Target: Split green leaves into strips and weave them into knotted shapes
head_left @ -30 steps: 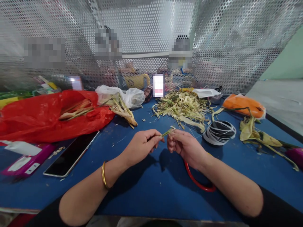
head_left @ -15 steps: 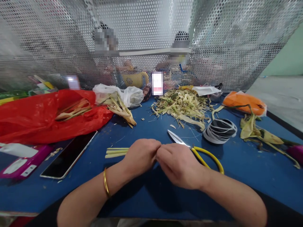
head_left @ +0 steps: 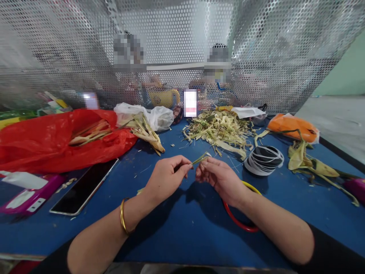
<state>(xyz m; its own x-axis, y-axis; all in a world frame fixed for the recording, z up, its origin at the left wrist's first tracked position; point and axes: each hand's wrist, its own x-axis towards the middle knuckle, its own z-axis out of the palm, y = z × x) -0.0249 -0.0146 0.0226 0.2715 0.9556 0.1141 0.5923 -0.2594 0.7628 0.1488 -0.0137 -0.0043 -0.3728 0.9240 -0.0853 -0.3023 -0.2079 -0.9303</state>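
One thin green plant strip [head_left: 199,158] was up off the blue tabletop [head_left: 176,232] in head view. L hand [head_left: 167,177], w/ gold metal bangle [head_left: 122,217], pinched its left end btwn thumb & fingers. R hand [head_left: 224,179], fingers curled, was at the other end; can't tell if that grip pinched it. Red-and-yellow curved handles [head_left: 248,229] lay by R wrist, part hidden, near black spool w/ white cord [head_left: 264,160]; pale-green shredded plant heap [head_left: 222,129] beyond.

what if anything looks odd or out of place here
The plant scraps look untidy: a loose, tangled heap beyond the right hand, with small bits strewn over the table. Nothing looks clearly damaged.
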